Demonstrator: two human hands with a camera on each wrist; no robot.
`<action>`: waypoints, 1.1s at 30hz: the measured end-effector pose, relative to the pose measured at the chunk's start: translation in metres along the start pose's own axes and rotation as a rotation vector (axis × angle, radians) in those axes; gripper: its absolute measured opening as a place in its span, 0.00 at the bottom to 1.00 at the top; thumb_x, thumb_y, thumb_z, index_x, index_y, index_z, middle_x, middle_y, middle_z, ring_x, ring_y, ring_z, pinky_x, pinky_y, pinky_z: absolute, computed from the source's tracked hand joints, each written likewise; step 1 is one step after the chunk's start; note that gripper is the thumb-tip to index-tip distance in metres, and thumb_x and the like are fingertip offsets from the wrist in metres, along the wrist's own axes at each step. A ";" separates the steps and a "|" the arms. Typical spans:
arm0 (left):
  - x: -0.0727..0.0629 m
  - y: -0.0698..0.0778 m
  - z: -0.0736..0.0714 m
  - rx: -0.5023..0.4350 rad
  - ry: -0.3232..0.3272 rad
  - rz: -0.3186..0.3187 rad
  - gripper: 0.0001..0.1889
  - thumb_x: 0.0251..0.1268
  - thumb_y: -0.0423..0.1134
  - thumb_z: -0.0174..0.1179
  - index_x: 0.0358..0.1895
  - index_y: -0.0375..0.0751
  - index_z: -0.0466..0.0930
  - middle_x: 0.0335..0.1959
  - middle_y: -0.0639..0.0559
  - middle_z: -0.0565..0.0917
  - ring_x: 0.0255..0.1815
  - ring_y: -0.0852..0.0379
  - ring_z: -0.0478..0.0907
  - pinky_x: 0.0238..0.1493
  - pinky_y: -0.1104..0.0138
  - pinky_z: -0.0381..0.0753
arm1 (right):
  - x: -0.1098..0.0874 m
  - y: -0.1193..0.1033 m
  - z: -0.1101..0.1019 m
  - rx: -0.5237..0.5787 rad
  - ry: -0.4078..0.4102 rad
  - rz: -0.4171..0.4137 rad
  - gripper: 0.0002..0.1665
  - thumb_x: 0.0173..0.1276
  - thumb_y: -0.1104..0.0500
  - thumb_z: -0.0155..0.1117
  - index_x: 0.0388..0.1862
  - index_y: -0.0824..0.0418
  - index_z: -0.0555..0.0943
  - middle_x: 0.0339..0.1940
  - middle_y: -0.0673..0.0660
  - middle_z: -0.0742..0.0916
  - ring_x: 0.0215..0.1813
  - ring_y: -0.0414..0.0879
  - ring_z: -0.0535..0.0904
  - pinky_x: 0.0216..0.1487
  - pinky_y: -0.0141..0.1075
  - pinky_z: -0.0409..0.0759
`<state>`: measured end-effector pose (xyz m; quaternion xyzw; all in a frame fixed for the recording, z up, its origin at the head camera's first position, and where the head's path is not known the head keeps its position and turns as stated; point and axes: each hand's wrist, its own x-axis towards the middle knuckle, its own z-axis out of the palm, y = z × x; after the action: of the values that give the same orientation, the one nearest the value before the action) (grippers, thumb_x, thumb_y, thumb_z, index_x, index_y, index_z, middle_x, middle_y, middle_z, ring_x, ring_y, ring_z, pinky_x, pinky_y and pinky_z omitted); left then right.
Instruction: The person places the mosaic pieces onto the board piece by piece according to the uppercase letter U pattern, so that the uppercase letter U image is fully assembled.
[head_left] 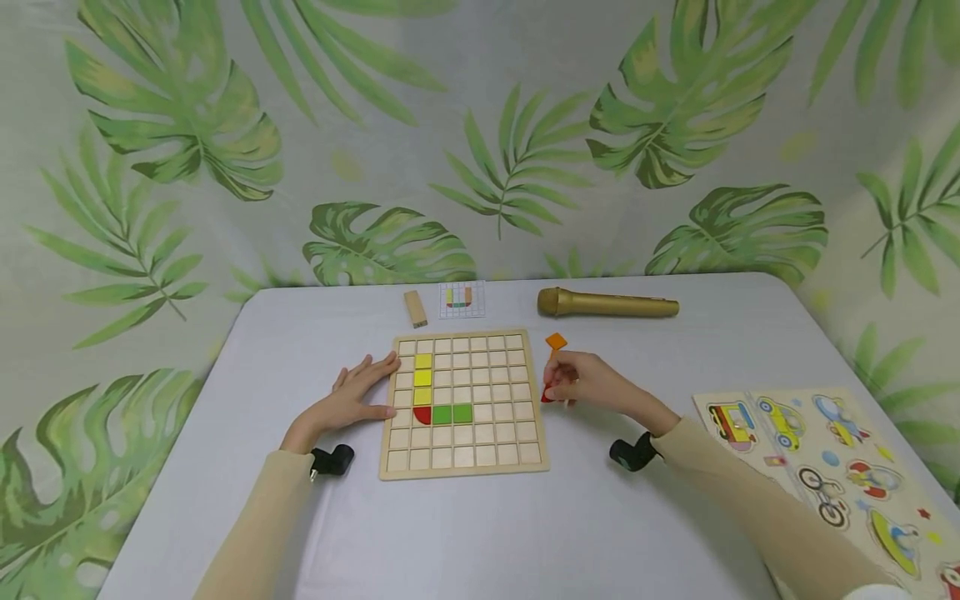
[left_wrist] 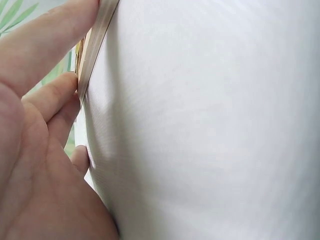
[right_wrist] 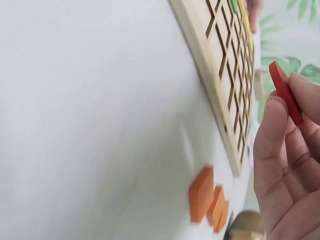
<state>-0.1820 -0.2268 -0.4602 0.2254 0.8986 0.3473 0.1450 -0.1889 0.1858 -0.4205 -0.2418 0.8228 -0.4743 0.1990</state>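
A wooden grid board (head_left: 484,433) lies in the middle of the table. In one column sit three yellow square tiles (head_left: 423,377), with a red rounded-corner tile (head_left: 423,415) below them and two green square tiles (head_left: 452,413) to its right. My left hand (head_left: 343,407) rests at the board's left edge, fingers extended and touching the frame. Just off the board's right edge, my right hand (head_left: 588,380) pinches a red tile (right_wrist: 286,94) between thumb and fingertips. Several orange tiles (right_wrist: 202,193) lie on the table near that hand, partly hidden by it in the head view.
Behind the board are a small wooden block (head_left: 416,308), a pattern card (head_left: 462,300) and a gold microphone (head_left: 608,303). A wooden picture puzzle board (head_left: 795,458) with vehicles lies at the right. Leaf-patterned cloth (head_left: 510,179) hangs behind the white table.
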 end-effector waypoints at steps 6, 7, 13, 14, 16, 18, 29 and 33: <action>0.000 0.001 0.000 -0.005 -0.003 0.000 0.43 0.61 0.47 0.65 0.75 0.38 0.53 0.76 0.42 0.49 0.75 0.36 0.32 0.64 0.38 0.23 | 0.027 -0.014 0.022 -0.008 -0.035 -0.049 0.06 0.61 0.68 0.67 0.36 0.66 0.80 0.30 0.54 0.82 0.32 0.46 0.75 0.34 0.37 0.77; 0.000 0.001 0.000 -0.006 -0.002 -0.001 0.43 0.61 0.47 0.65 0.75 0.38 0.53 0.76 0.42 0.49 0.75 0.36 0.32 0.64 0.38 0.23 | 0.031 -0.015 0.026 -0.017 -0.043 -0.062 0.06 0.61 0.69 0.67 0.37 0.66 0.80 0.30 0.54 0.82 0.32 0.46 0.75 0.36 0.36 0.76; -0.001 0.002 0.000 -0.005 0.000 -0.011 0.44 0.60 0.48 0.65 0.75 0.39 0.52 0.76 0.42 0.49 0.75 0.37 0.32 0.64 0.39 0.23 | 0.050 -0.017 0.050 -0.058 -0.106 -0.108 0.05 0.61 0.70 0.66 0.36 0.64 0.82 0.29 0.50 0.81 0.32 0.42 0.75 0.38 0.32 0.75; -0.001 0.003 0.000 -0.005 0.000 -0.011 0.44 0.61 0.48 0.65 0.75 0.39 0.52 0.76 0.42 0.49 0.75 0.37 0.32 0.65 0.39 0.23 | 0.052 -0.017 0.054 -0.072 -0.113 -0.114 0.05 0.61 0.70 0.66 0.35 0.64 0.82 0.28 0.50 0.81 0.32 0.41 0.75 0.37 0.32 0.75; -0.001 0.003 0.000 -0.005 -0.001 -0.011 0.44 0.61 0.48 0.65 0.75 0.39 0.52 0.76 0.42 0.49 0.75 0.37 0.32 0.65 0.39 0.23 | 0.055 -0.019 0.060 -0.117 -0.115 -0.127 0.05 0.60 0.70 0.66 0.34 0.63 0.82 0.27 0.49 0.81 0.31 0.39 0.75 0.37 0.31 0.75; -0.001 0.003 -0.001 -0.006 -0.002 -0.011 0.44 0.61 0.48 0.65 0.75 0.39 0.52 0.76 0.42 0.49 0.75 0.37 0.32 0.65 0.39 0.23 | 0.056 -0.020 0.065 -0.150 -0.107 -0.130 0.05 0.60 0.71 0.66 0.33 0.63 0.81 0.26 0.48 0.80 0.30 0.39 0.74 0.36 0.30 0.75; 0.000 0.000 -0.001 0.001 -0.008 0.000 0.43 0.61 0.47 0.65 0.75 0.39 0.52 0.76 0.42 0.49 0.75 0.35 0.32 0.64 0.38 0.23 | 0.059 -0.026 0.077 -0.274 -0.062 -0.141 0.05 0.59 0.71 0.65 0.30 0.62 0.80 0.23 0.47 0.79 0.28 0.39 0.72 0.31 0.30 0.72; 0.001 0.000 -0.001 0.003 -0.009 -0.005 0.43 0.61 0.48 0.65 0.75 0.39 0.52 0.77 0.42 0.49 0.75 0.36 0.32 0.64 0.38 0.23 | 0.059 -0.028 0.078 -0.315 -0.056 -0.140 0.06 0.59 0.71 0.66 0.30 0.62 0.80 0.23 0.47 0.78 0.28 0.39 0.71 0.31 0.30 0.72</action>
<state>-0.1826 -0.2268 -0.4596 0.2250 0.8991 0.3444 0.1496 -0.1868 0.0856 -0.4382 -0.3397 0.8623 -0.3452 0.1479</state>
